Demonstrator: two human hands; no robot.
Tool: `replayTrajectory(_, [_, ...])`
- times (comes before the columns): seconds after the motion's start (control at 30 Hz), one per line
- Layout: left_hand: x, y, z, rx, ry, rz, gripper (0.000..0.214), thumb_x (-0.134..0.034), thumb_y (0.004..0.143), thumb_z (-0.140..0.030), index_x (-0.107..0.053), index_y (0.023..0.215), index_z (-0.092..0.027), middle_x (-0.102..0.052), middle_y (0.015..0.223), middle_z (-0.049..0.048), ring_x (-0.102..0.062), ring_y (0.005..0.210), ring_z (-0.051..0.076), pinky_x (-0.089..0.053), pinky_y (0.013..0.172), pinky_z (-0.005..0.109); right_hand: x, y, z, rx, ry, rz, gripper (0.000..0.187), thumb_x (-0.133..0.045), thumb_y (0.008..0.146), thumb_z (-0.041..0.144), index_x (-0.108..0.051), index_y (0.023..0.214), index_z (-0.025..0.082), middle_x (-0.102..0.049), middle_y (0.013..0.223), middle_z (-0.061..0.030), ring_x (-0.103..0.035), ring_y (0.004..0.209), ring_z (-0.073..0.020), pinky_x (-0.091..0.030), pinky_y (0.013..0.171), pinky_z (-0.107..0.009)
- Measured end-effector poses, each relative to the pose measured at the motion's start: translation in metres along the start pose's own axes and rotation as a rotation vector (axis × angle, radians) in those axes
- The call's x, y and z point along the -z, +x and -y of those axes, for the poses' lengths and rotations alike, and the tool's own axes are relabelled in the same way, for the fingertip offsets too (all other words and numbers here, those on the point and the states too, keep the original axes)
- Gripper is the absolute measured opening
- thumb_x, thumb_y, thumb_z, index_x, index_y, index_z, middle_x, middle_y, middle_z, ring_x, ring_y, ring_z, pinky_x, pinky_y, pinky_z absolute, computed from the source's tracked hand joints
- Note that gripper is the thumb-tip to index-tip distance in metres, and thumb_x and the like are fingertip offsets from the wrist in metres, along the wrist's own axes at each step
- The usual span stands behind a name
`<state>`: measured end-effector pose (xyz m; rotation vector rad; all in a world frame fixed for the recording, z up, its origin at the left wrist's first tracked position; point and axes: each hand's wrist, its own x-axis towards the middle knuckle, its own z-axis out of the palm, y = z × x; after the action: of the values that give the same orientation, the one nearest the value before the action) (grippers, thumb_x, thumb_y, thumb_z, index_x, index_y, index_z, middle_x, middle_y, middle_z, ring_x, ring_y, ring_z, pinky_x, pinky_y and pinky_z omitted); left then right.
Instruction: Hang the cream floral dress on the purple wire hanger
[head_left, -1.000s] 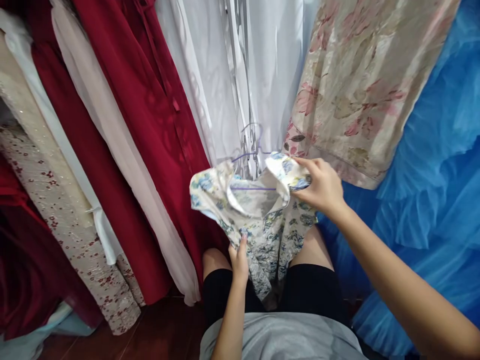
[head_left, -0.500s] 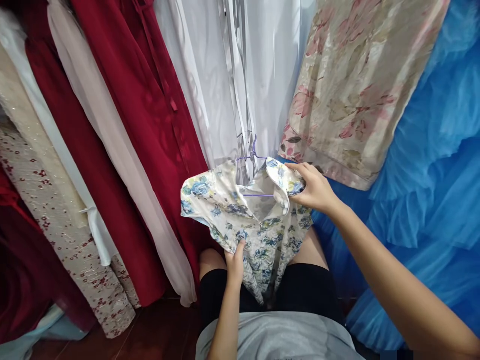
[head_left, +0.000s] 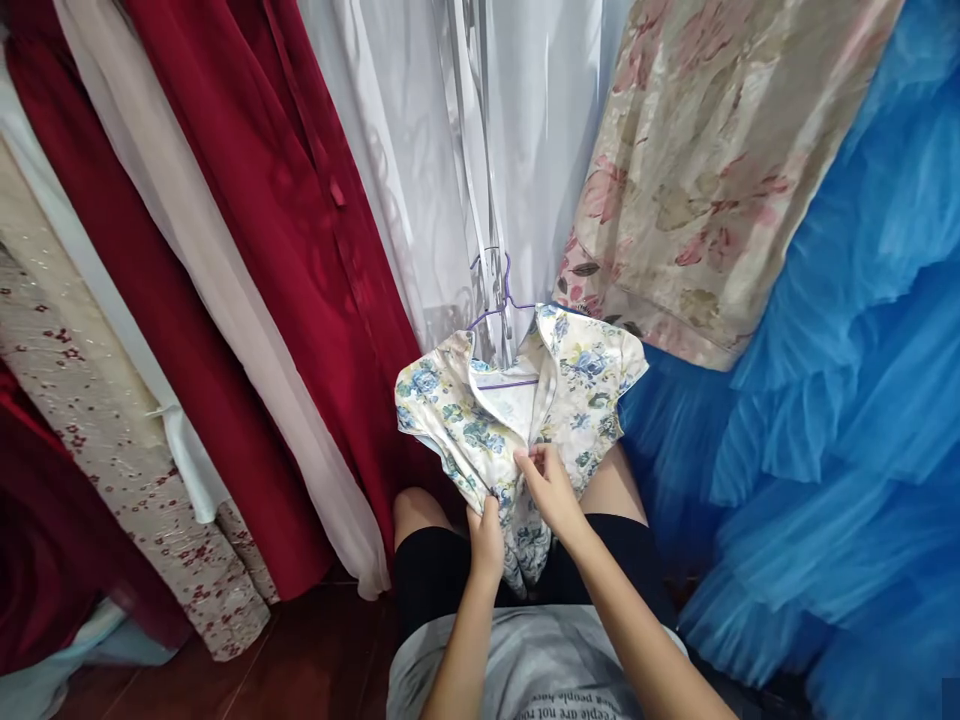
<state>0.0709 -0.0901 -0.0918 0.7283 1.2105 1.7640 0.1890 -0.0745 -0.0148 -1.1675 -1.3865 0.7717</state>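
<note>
A white dress with blue and yellow-green flowers [head_left: 592, 370] hangs on a purple wire hanger [head_left: 510, 290] in front of my legs; its front neckline is parted. My left hand [head_left: 487, 540] grips the cloth at the lower left side of the bodice, thumb on top. At the bottom of the neckline opening, my right hand [head_left: 551, 485] pinches the front edge between thumb and fingers. Whether it holds a zipper pull there is too small to tell. The lower part of the garment falls between my thighs, partly hidden by my hands.
Long white cloth [head_left: 540, 150] hangs behind the hanger. To the left are dark red gowns [head_left: 255, 250], a pale pink one [head_left: 202, 230] and a flowered beige one [head_left: 112, 470]. A beige gown with pink flowers [head_left: 697, 200] and blue ruffled tulle [head_left: 840, 480] hang at the right. Brown floor tiles [head_left: 300, 660] show below.
My right hand has left the dress's right shoulder and come down to the bottom of the neckline. That shoulder now spreads out flat. My left hand keeps its grip, slightly lower.
</note>
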Motion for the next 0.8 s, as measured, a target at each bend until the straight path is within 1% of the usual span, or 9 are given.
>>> replayTrajectory(0.1, [0.0,-0.006,-0.008,-0.019,0.027,0.004,0.045,-0.063,0.077,-0.031,-0.063,0.119,-0.015,-0.072,0.116,0.0129,-0.064,0.116,0.029,-0.05,0.1,0.038,0.0,-0.004,-0.006,0.033,0.059,0.175,0.041,-0.048,0.099,0.052,-0.049,0.071,0.022,-0.051,0.063,0.0016,-0.05,0.061,-0.0172,-0.037,0.061,-0.029])
replayTrajectory(0.17, [-0.001,-0.01,-0.013,-0.067,0.065,0.008,0.045,-0.062,0.08,-0.03,-0.062,0.122,-0.015,-0.07,0.117,0.0136,-0.063,0.117,0.03,-0.048,0.102,0.039,0.006,-0.002,-0.006,0.063,0.133,0.231,0.046,-0.048,0.099,0.052,-0.048,0.065,0.021,-0.049,0.06,0.0016,-0.047,0.059,-0.0157,-0.035,0.059,-0.029])
replayTrajectory(0.3, [-0.002,-0.015,-0.018,-0.293,0.157,-0.054,0.06,-0.068,0.081,-0.027,-0.047,0.137,-0.019,-0.059,0.136,0.0152,-0.057,0.127,0.03,-0.044,0.109,0.042,0.015,0.0,-0.008,-0.08,0.363,0.216,0.039,-0.062,0.09,0.053,-0.062,0.072,0.018,-0.052,0.057,0.0021,-0.04,0.051,-0.0122,-0.029,0.053,-0.027])
replayTrajectory(0.4, [-0.001,-0.017,-0.023,-0.468,0.285,-0.134,0.074,-0.072,0.082,-0.028,-0.035,0.146,-0.022,-0.047,0.147,0.0175,-0.053,0.13,0.03,-0.043,0.11,0.046,0.016,-0.003,-0.01,-0.184,0.481,0.172,0.035,-0.07,0.083,0.049,-0.064,0.07,0.016,-0.051,0.055,0.0029,-0.034,0.047,-0.0092,-0.022,0.049,-0.025])
replayTrajectory(0.5, [-0.001,-0.018,-0.026,-0.698,0.464,-0.163,0.071,-0.072,0.084,-0.028,-0.038,0.145,-0.021,-0.045,0.147,0.0187,-0.047,0.135,0.032,-0.037,0.114,0.05,0.016,-0.009,-0.008,-0.305,0.57,0.211,0.033,-0.069,0.08,0.045,-0.062,0.065,0.016,-0.05,0.054,0.0026,-0.033,0.045,-0.0077,-0.018,0.048,-0.024])
replayTrajectory(0.57, [-0.004,-0.018,-0.028,-0.78,0.582,-0.033,0.054,-0.07,0.085,-0.025,-0.051,0.135,-0.021,-0.054,0.136,0.0161,-0.05,0.13,0.031,-0.038,0.112,0.049,0.016,-0.013,-0.005,-0.359,0.597,0.279,0.03,-0.067,0.079,0.043,-0.064,0.066,0.016,-0.05,0.052,0.0024,-0.034,0.044,-0.0074,-0.017,0.047,-0.024])
replayTrajectory(0.67, [-0.013,-0.017,-0.028,-0.705,0.613,0.226,0.023,-0.062,0.087,-0.017,-0.062,0.11,-0.02,-0.066,0.109,0.0098,-0.063,0.107,0.025,-0.049,0.097,0.039,0.014,-0.016,0.002,-0.328,0.568,0.336,0.028,-0.064,0.079,0.039,-0.068,0.066,0.015,-0.052,0.049,0.0017,-0.034,0.043,-0.0074,-0.018,0.046,-0.023])
replayTrajectory(0.73, [-0.019,-0.015,-0.029,-0.641,0.585,0.291,0.015,-0.059,0.087,-0.014,-0.061,0.101,-0.02,-0.067,0.095,0.0062,-0.065,0.092,0.022,-0.051,0.085,0.033,0.014,-0.015,0.008,-0.301,0.53,0.33,0.027,-0.063,0.078,0.038,-0.069,0.066,0.014,-0.052,0.047,0.0017,-0.034,0.042,-0.0075,-0.019,0.045,-0.023])
replayTrajectory(0.8, [-0.024,-0.012,-0.03,-0.648,0.583,0.32,0.011,-0.058,0.086,-0.015,-0.06,0.095,-0.02,-0.067,0.088,0.0044,-0.064,0.085,0.02,-0.05,0.08,0.031,0.015,-0.01,0.015,-0.277,0.507,0.316,0.027,-0.064,0.077,0.038,-0.071,0.065,0.014,-0.051,0.045,0.002,-0.034,0.041,-0.0077,-0.02,0.045,-0.024])
